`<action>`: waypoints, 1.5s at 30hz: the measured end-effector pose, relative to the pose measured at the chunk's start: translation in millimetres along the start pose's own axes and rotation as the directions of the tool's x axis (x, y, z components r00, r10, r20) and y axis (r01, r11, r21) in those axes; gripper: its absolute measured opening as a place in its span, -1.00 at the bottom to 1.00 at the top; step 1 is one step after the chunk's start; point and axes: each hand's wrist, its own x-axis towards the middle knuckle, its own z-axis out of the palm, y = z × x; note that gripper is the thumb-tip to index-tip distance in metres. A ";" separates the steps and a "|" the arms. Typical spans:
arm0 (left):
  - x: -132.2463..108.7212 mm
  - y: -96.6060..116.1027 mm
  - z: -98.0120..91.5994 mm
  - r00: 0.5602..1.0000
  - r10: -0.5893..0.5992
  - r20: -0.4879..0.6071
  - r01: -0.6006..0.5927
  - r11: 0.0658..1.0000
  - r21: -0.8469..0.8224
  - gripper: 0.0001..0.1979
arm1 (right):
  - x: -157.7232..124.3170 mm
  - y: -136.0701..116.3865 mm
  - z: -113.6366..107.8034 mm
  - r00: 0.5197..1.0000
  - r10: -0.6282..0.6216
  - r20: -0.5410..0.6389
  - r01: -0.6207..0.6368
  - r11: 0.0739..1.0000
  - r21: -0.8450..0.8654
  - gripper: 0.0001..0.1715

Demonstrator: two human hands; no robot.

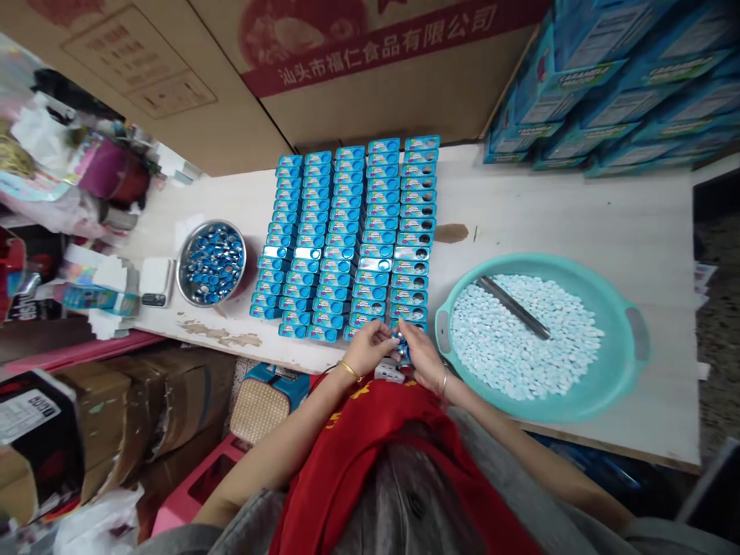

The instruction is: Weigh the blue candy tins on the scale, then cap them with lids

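Both hands met at the counter's (578,208) near edge: the left hand (370,347) and right hand (419,353) pinched one small blue tin (403,351), apparently steadying it, just before the tin rows (352,239), beside the teal basin (613,370) of candies.

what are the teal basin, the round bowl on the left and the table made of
Teal basin: likely plastic, with a smooth matte wall and moulded handles. Round bowl: looks like metal, its rim shiny and silvery. Table: apparently painted wood, pale with paint chipped brown at the near edge.
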 end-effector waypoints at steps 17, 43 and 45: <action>40.5 3.9 -22.4 0.961 0.041 -0.274 0.103 0.865 0.491 -0.94 | 2.4 -2.7 -12.3 0.984 0.155 0.089 -0.177 0.904 0.388 -0.46; -7.1 -14.1 2.7 0.992 0.124 0.030 -0.106 0.929 -0.354 -0.64 | -15.6 -15.0 -0.1 0.962 0.227 0.153 -0.259 0.937 0.237 -0.47; -8.6 -17.1 -0.1 0.994 0.061 0.093 -0.015 0.901 -0.433 -0.64 | -18.1 -11.1 -0.1 0.952 0.254 0.173 -0.290 0.929 0.232 -0.47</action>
